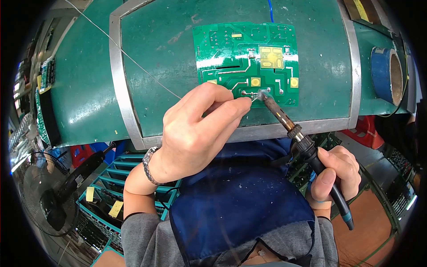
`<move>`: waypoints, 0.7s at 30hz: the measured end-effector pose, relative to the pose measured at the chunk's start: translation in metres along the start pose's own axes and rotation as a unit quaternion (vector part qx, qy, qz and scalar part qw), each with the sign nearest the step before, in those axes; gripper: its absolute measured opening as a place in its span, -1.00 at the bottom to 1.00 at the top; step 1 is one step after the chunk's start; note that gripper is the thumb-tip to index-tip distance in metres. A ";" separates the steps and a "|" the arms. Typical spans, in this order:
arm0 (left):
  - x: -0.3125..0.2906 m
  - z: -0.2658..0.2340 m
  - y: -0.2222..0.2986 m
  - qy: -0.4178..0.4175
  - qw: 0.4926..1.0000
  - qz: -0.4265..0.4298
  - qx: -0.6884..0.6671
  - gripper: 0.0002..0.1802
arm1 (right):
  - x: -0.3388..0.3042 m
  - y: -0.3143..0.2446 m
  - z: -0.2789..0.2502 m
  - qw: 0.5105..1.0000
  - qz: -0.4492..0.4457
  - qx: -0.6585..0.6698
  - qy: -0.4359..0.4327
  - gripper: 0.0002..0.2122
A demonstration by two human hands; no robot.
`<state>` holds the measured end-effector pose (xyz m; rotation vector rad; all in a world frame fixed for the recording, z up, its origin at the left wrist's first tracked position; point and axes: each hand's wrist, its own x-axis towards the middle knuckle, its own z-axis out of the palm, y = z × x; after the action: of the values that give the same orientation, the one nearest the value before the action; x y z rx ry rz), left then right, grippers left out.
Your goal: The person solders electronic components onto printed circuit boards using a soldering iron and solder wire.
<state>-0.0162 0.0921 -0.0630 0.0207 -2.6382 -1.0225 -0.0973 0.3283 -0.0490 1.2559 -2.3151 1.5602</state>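
Observation:
A green circuit board (222, 49) lies on the green bench top, with several yellow patches and silvery solder joints showing. In my right hand (340, 173) is a soldering iron (307, 144) with a black handle, its tip at the joints along the board's near edge. A wisp of smoke rises at the tip. My left hand (195, 129) pinches a thin solder wire (133, 60), whose end reaches the board beside the iron's tip. The wire trails from the hand to the upper left. My left fingers cover the board's near left corner.
A metal frame (121, 80) edges the bench top (160, 44). At the right stands a blue tape roll (386, 73). A blue wire (271, 11) runs off behind the board. Below left are a black fan (51, 200) and a teal rack (104, 182) holding boards.

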 end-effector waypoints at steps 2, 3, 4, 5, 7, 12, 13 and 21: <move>0.000 0.000 -0.001 -0.009 1.000 0.013 0.012 -0.67 | 0.001 -0.001 0.000 1.000 0.005 -0.010 0.012 -0.84; 0.001 0.000 -0.001 -0.009 1.000 0.013 0.012 -0.67 | 0.001 0.000 0.000 1.000 0.005 -0.010 0.012 -0.84; 0.001 0.000 0.000 -0.007 1.000 0.016 0.015 -0.67 | 0.001 0.001 0.000 1.000 0.004 -0.009 0.011 -0.84; 0.002 0.001 0.000 -0.004 1.000 0.020 0.019 -0.67 | 0.001 0.001 0.000 1.000 0.003 -0.009 0.009 -0.83; 0.004 0.002 0.000 -0.008 0.999 0.024 0.022 -0.67 | 0.001 0.002 -0.001 1.000 -0.001 -0.005 0.007 -0.83; 0.005 0.005 -0.001 -0.011 0.999 0.037 0.031 -0.67 | 0.000 0.003 -0.002 1.000 0.000 0.002 0.003 -0.84; 0.005 0.006 -0.001 -0.002 0.999 0.037 0.032 -0.67 | 0.000 0.002 -0.002 1.000 0.001 -0.006 0.004 -0.84; 0.010 0.004 0.002 -0.015 0.996 0.055 0.067 -0.65 | -0.002 0.002 -0.004 1.000 0.005 -0.018 0.019 -0.83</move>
<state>-0.0265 0.0954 -0.0617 -0.1103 -2.6982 -0.8143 -0.0986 0.3326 -0.0496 1.1982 -2.3199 1.5234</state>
